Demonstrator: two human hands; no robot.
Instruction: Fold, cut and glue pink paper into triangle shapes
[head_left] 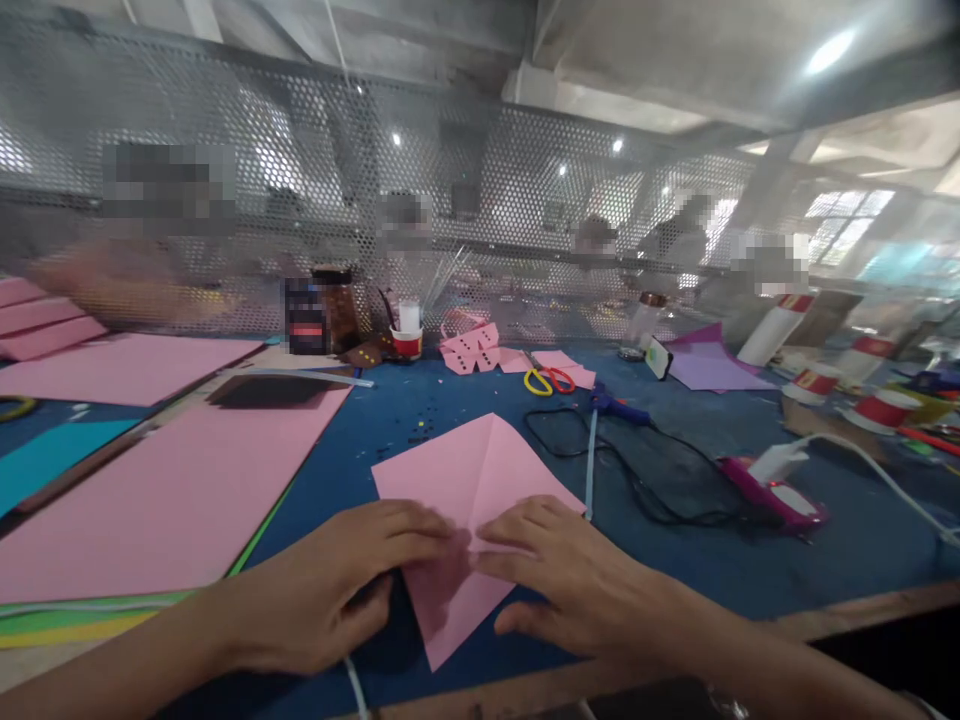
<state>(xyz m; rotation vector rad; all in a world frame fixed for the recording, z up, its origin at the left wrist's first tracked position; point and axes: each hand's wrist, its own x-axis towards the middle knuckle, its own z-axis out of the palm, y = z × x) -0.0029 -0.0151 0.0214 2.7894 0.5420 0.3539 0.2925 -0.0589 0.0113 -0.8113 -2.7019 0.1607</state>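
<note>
A square sheet of pink paper (487, 465) lies corner toward me on the blue tabletop, a crease running down its middle from the far corner. Over its left part rests my left hand (352, 575), palm down with fingers stretched toward the crease and thumb apart below. From the other side, my right hand (574, 570) lies on the sheet with its fingers spread, their tips near the crease. Both hands are open, touching the paper without gripping it. They cover the sheet's left and right lower edges.
Large pink sheets (187, 480) lie stacked at left. Beyond the paper are scissors (551, 380), pink cutouts (471, 348) and a paper cup (407, 343). At right, a blue glue gun (619, 408) has its black cord near a purple power strip (780, 495). A perforated screen (480, 160) stands behind.
</note>
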